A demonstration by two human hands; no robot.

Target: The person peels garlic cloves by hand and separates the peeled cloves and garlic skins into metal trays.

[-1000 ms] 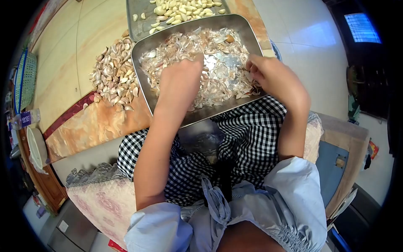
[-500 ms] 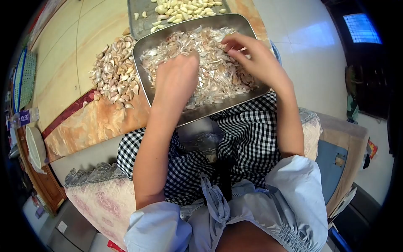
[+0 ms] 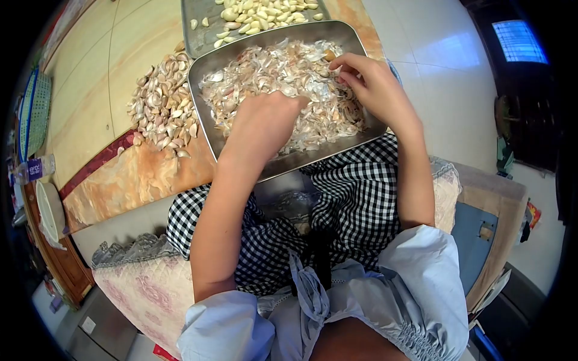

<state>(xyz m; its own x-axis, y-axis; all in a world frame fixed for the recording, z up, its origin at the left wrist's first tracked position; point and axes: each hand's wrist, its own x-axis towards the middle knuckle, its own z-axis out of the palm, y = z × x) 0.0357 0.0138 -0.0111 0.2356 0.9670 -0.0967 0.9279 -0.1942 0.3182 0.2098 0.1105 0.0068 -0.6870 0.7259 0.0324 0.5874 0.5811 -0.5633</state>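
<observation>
A deep metal tray full of loose garlic skins rests at the table edge, partly over the lap. Over the middle of the skins is my left hand, its fingers curled in and pointing right; what they hold, if anything, is hidden. My right hand is at the tray's right side, thumb and forefinger apart above the skins, with nothing visible between them. Unpeeled garlic cloves lie heaped on the table left of the tray. Behind it, peeled cloves lie in a second tray.
The marbled table extends to the left. A green basket, a bottle and a pale bowl are at the far left. A chair stands at the right, and checked cloth covers the lap.
My right hand moved up from the tray's right edge, its fingers spreading, and then slightly right. My left hand shifted a little left, then back right. The skins between the hands have been rearranged.
</observation>
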